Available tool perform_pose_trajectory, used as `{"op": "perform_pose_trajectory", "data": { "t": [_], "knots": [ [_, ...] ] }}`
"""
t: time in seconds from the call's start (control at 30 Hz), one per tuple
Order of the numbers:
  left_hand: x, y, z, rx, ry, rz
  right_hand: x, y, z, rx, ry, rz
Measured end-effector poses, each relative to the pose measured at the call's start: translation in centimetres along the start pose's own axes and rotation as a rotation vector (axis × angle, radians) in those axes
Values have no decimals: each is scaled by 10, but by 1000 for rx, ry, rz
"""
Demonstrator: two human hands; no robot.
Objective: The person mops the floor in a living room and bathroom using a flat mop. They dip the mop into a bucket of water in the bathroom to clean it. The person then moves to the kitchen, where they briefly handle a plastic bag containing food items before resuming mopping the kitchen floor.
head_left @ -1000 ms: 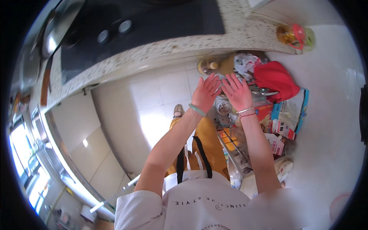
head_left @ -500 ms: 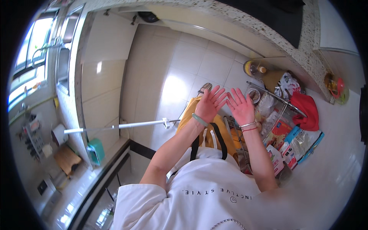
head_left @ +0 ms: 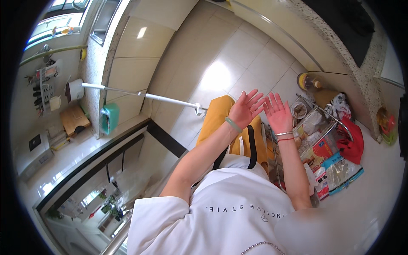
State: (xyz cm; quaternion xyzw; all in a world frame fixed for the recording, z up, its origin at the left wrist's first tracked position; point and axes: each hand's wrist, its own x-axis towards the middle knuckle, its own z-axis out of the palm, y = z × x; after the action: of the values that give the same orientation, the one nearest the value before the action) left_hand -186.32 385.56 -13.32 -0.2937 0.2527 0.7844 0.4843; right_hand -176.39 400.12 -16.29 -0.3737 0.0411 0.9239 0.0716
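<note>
I hold both hands side by side, palms up, above my yellow trousers (head_left: 216,112). My left hand (head_left: 245,109), with a pale green bangle at the wrist, is open and empty. Beside it, my right hand (head_left: 279,114) is open and empty too, a silver bracelet and red string on its wrist. The nearest things to the right hand are a wire rack (head_left: 276,159) and a round tub (head_left: 298,109) with brown contents. Left of my legs, a white pole (head_left: 170,100) leans across to the counter; its lower end is partly hidden.
Packaged food (head_left: 321,154), a red cloth or bag (head_left: 352,142) and an oil bottle (head_left: 309,81) crowd the right side. A speckled counter (head_left: 335,44) borders the far right. Leftward are a green bin (head_left: 109,118), a wooden board (head_left: 75,120) and a doorway's dark threshold (head_left: 165,138).
The view has turned, so the floor, counter and rack sit differently in the picture. Both hands keep nearly the same palm-up pose. More of the room behind the doorway shows.
</note>
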Motion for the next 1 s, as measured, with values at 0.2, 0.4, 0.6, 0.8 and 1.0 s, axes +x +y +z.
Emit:
{"op": "perform_pose_trajectory", "data": {
  "t": [0.2, 0.4, 0.6, 0.8, 1.0],
  "knots": [
    [-26, 6, -31, -21, 76, 60, 1, 34, -11, -21, 11, 111],
    [-55, 30, -64, -36, 85, 132, 16, 79, -1, -81, -19, 185],
    [-86, 79, -113, -47, 88, 166, 37, 152, 9, -116, -30, 196],
    [-103, 148, -167, -104, -7, 139, 62, 242, 12, -137, -51, 99],
    [-150, 239, -243, -99, -93, 40, 67, 365, 12, -122, 36, -97]
  ]
}}
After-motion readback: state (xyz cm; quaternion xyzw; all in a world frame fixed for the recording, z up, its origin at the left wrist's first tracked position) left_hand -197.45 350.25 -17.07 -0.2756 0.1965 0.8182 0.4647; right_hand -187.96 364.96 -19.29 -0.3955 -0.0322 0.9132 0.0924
